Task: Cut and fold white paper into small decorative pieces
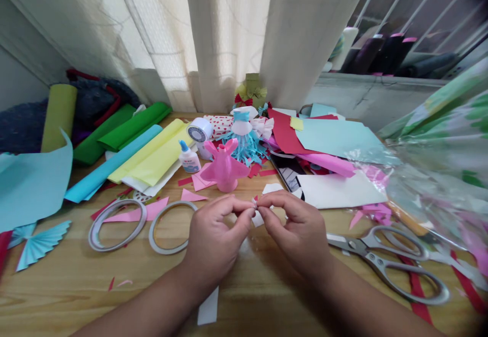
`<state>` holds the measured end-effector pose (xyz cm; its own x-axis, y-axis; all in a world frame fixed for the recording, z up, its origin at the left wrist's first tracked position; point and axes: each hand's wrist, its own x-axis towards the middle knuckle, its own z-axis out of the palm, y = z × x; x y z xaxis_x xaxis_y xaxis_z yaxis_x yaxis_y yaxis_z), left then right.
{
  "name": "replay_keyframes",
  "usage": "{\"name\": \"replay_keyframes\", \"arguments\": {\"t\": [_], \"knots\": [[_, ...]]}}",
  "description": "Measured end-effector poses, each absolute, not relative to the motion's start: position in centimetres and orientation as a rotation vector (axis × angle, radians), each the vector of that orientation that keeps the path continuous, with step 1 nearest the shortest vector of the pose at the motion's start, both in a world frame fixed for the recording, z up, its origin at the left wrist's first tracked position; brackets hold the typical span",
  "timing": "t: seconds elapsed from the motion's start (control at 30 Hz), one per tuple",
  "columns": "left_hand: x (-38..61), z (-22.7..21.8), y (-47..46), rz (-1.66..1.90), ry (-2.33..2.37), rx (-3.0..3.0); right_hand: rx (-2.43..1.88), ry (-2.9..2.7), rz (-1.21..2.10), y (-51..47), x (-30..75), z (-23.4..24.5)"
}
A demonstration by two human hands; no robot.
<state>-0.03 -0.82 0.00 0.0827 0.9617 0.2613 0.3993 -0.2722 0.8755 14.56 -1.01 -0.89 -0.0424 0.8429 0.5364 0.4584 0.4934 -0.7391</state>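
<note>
Curtains (229, 37) glow behind a cluttered wooden table (160, 286), and above it the left hand (215, 230) and right hand (299, 230) meet, thumb and forefinger of each pinched on a tiny pale scrap (254, 203), right between the fingertips! Just beyond stands a pink figure (224, 168), glue bottle (189, 158) near it; tape roll (152, 235) beside the left hand, scissors (358, 246) out by the right wrist.
</note>
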Motion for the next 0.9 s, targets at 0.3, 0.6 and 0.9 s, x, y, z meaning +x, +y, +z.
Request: {"name": "replay_keyframes", "arguments": {"t": [0.3,0.6,0.9], "knots": [[-0.11,-0.13,-0.87,1.151,1.341,1.763,-1.121,-1.708,0.379,-0.96,14.40,-0.69],[-0.17,-0.41,-0.40,1.036,1.268,1.314,-1.066,-1.750,0.332,-0.75,14.45,-0.81],[-0.06,-0.11,-0.52,1.046,1.290,1.437,-1.041,-1.784,0.225,-0.87,14.47,-0.97]]}}
